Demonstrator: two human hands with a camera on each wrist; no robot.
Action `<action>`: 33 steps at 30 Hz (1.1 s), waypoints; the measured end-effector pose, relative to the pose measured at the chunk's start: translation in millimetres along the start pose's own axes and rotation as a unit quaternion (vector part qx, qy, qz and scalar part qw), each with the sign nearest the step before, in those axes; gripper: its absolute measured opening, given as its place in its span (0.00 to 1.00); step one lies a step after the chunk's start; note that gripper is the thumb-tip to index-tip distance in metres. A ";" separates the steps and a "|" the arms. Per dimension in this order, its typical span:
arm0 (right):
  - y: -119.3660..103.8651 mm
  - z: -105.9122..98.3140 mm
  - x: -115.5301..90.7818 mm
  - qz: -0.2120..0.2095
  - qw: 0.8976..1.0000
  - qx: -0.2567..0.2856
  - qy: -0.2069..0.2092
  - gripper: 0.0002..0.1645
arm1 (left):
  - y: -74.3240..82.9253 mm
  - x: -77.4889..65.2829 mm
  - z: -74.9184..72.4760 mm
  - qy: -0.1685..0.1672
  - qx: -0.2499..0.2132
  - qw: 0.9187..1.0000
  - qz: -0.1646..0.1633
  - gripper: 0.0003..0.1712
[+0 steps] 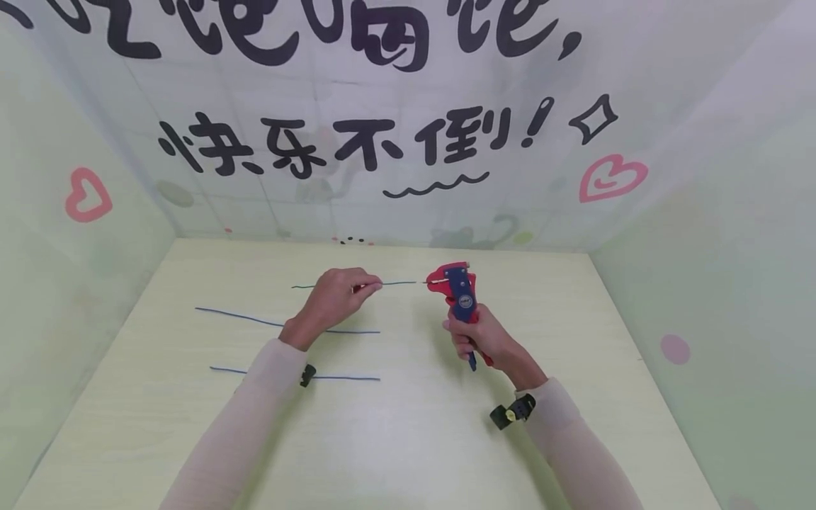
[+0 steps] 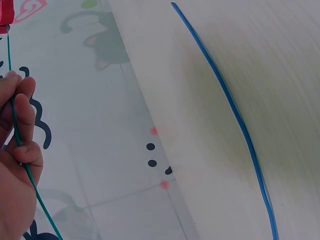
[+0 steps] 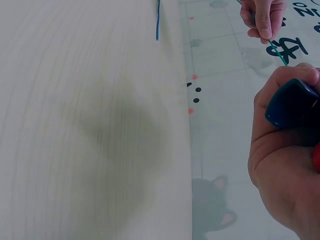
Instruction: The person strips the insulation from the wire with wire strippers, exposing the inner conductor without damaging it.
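My left hand (image 1: pixel 334 294) pinches a thin green wire (image 1: pixel 398 283) between thumb and fingers, its tail trailing out to the left. In the left wrist view the wire (image 2: pixel 44 205) runs along the palm and up toward a red tool part (image 2: pixel 5 17). My right hand (image 1: pixel 481 333) grips the handles of a red and blue wire stripper (image 1: pixel 464 290), held upright with its mouth facing left. The wire's right end lies in line with that mouth; its green colour breaks off just before it, and a short dark piece shows at the mouth.
Two blue wires, an upper one (image 1: pixel 347 331) and a lower one (image 1: pixel 350 378), lie on the pale wooden table (image 1: pixel 408 453) beneath the left arm. A printed wall covering (image 1: pixel 382 212) rises behind the table's back edge, with side walls left and right. Each wrist wears a dark camera (image 1: pixel 503 416).
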State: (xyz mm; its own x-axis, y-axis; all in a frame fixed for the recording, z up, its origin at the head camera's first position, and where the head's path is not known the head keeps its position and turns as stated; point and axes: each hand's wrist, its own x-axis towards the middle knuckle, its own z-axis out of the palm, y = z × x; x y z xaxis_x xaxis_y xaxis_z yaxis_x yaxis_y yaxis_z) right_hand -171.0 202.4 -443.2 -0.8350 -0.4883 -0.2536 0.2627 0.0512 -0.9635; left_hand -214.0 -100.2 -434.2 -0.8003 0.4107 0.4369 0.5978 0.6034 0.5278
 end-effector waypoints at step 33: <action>-4.6 -10.9 -6.6 -0.022 1.000 0.017 0.003 0.11 | -4.5 -4.8 -10.1 0.001 0.006 1.000 -0.009 0.07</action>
State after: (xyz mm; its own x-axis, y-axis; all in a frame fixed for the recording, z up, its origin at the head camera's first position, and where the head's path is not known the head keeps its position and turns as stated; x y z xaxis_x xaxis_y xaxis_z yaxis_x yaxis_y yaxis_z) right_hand -171.9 214.9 -438.0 -0.8488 -0.4841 -0.2124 0.2427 0.0001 -0.9701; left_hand -212.3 -111.8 -431.3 -0.8103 0.3991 0.4292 0.5834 0.6188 0.5260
